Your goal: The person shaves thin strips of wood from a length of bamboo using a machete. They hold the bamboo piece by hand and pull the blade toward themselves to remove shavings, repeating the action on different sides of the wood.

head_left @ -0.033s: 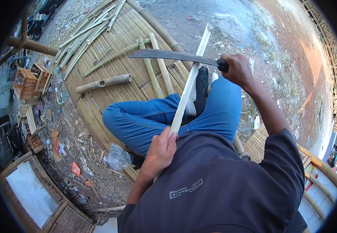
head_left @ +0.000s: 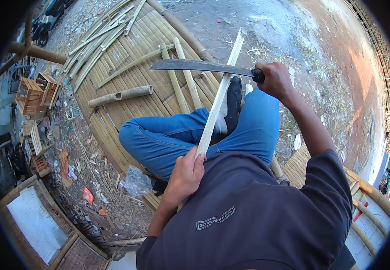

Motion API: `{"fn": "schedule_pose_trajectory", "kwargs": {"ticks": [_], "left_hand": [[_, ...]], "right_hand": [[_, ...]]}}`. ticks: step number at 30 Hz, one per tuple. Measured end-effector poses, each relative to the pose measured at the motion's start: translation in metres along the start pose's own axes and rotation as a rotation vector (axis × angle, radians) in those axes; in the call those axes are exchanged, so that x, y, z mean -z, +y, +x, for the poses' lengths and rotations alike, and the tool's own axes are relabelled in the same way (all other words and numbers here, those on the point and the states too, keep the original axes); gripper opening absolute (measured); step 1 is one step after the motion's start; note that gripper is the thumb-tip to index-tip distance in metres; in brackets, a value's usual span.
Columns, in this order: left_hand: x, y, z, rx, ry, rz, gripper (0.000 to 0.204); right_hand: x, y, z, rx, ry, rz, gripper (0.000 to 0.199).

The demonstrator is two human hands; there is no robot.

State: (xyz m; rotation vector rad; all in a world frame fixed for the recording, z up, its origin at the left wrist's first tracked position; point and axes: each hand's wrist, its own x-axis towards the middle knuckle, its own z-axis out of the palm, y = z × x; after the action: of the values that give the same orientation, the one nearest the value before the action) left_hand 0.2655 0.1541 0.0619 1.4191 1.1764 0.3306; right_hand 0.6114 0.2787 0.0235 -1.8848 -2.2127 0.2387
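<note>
My left hand [head_left: 187,174] is closed around the near end of a pale split bamboo strip [head_left: 213,114]. The strip slants away from my waist, past my dark shoe [head_left: 234,105], to a far tip beyond the blade. My right hand [head_left: 273,81] grips the black handle of a machete [head_left: 199,65]. Its long dark blade points left and lies across the strip toward its far end. My crossed legs in blue jeans [head_left: 159,139] are beneath the strip.
I sit on a bamboo-slat platform [head_left: 109,67]. Several split strips [head_left: 97,45] are piled at its far left, with a hollow bamboo tube [head_left: 120,96] and loose pieces nearer. A clear plastic bag [head_left: 137,181] lies by my left knee. Wooden crates [head_left: 29,96] stand on the littered ground.
</note>
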Motion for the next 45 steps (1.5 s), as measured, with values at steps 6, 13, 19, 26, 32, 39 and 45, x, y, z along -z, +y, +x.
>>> {"fn": "schedule_pose_trajectory", "kwargs": {"ticks": [6,13,19,26,32,39,45], "left_hand": [[0.001,-0.004,-0.004,0.086,-0.094,-0.188,0.026],[-0.006,-0.015,0.024,0.181,-0.106,-0.605,0.024],[-0.016,-0.019,0.055,0.051,-0.105,-0.755,0.026],[-0.035,-0.026,0.068,-0.007,-0.165,-0.816,0.026],[-0.055,-0.033,0.073,-0.021,-0.111,-0.731,0.028],[-0.043,-0.037,0.077,-0.250,0.179,-0.131,0.037],[0.047,-0.037,0.090,-0.458,0.652,0.984,0.059]], "right_hand": [[-0.007,0.044,0.020,-0.193,0.069,-0.142,0.016],[-0.031,0.000,-0.013,-0.457,0.003,0.500,0.033],[-0.066,-0.076,-0.032,-0.588,0.021,1.333,0.023],[-0.071,-0.096,-0.043,-0.597,-0.027,1.632,0.033],[-0.065,-0.103,-0.049,-0.566,-0.081,1.738,0.030],[-0.058,-0.094,-0.035,-0.451,-0.205,1.384,0.022],[-0.025,-0.064,-0.010,-0.140,-0.402,0.940,0.028]]}}
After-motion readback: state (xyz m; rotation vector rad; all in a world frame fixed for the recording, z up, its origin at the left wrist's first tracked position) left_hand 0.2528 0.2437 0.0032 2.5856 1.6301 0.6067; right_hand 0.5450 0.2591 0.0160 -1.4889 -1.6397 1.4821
